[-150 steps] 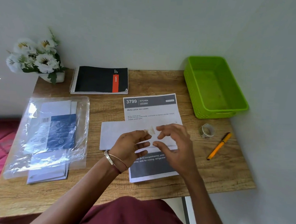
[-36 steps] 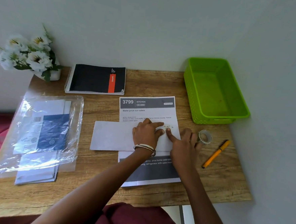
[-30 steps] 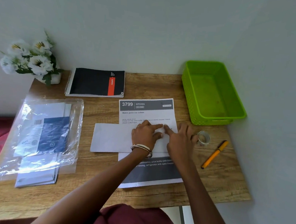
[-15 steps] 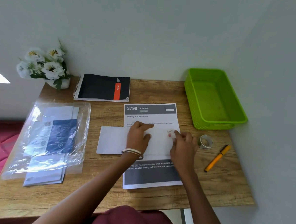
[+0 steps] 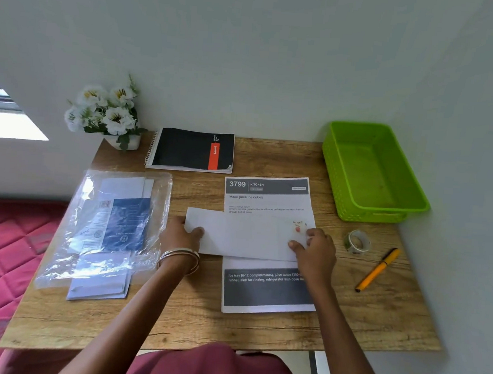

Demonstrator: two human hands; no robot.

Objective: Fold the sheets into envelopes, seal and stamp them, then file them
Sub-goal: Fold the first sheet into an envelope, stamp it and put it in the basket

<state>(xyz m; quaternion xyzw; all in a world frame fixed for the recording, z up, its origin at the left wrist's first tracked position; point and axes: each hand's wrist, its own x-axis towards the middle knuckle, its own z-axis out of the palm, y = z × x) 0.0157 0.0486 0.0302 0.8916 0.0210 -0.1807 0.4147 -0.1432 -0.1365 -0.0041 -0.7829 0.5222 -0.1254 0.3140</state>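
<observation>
A white envelope (image 5: pixel 245 235) lies flat across a printed sheet (image 5: pixel 264 287) in the middle of the wooden desk (image 5: pixel 258 328). A small sticker stamp (image 5: pixel 298 227) sits at the envelope's upper right corner. My left hand (image 5: pixel 180 236) grips the envelope's left end, thumb on top. My right hand (image 5: pixel 315 253) holds the right end, thumb and fingers on the paper just below the stamp. An empty green basket (image 5: pixel 413 204) stands at the back right of the desk.
A roll of stickers (image 5: pixel 357 242) and an orange pen (image 5: pixel 376 270) lie right of the envelope. A clear plastic pack of envelopes (image 5: pixel 111 224) lies on the left. A black notebook (image 5: pixel 192 149) and a flower pot (image 5: pixel 107 113) stand at the back.
My left hand slid from the envelope's middle to its left end. My right hand came off the stamp and took the right end. The stamp now shows on the corner.
</observation>
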